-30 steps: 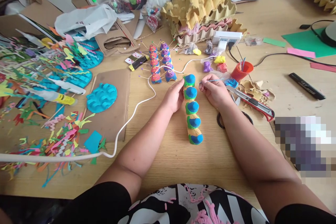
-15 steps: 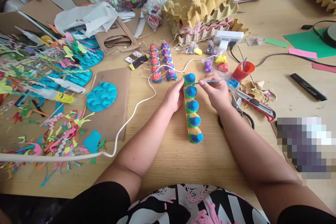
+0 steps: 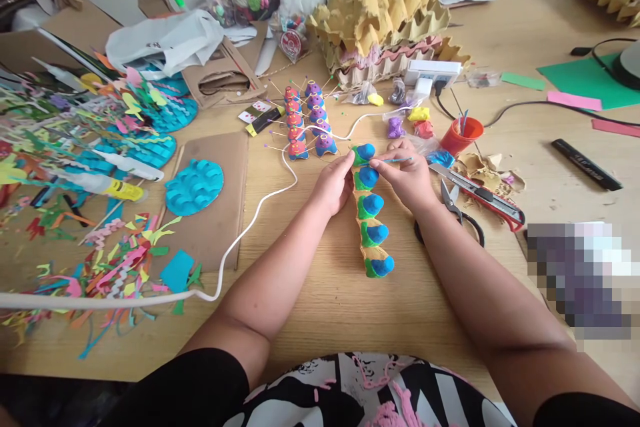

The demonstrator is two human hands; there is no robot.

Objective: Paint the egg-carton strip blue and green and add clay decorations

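Observation:
My left hand (image 3: 334, 185) is closed around the far end of an egg-carton strip (image 3: 371, 204), its bumps covered in green and blue clay. The strip points down toward my body, its bumps leaning to the right. A thin blue stick (image 3: 403, 160) is pinched in my right hand (image 3: 409, 177), whose fingertips are close to the top bumps. The stick's tip is too small to make out. Beyond my hands stand two finished-looking strips, a red caterpillar (image 3: 296, 123) and a purple caterpillar (image 3: 320, 119), with pins sticking out.
Scissors (image 3: 453, 203) and a red utility knife (image 3: 483, 195) lie right of my right forearm. An orange cup (image 3: 461, 136) stands behind them, near clay packets (image 3: 419, 113). A white cable (image 3: 260, 203) crosses the table. Left are cardboard (image 3: 220, 240), a turquoise disc (image 3: 194, 187) and paper scraps.
The strip has turned, its near end and bumps swinging to the right. My right hand has moved slightly left, bringing the stick closer to the upper bumps.

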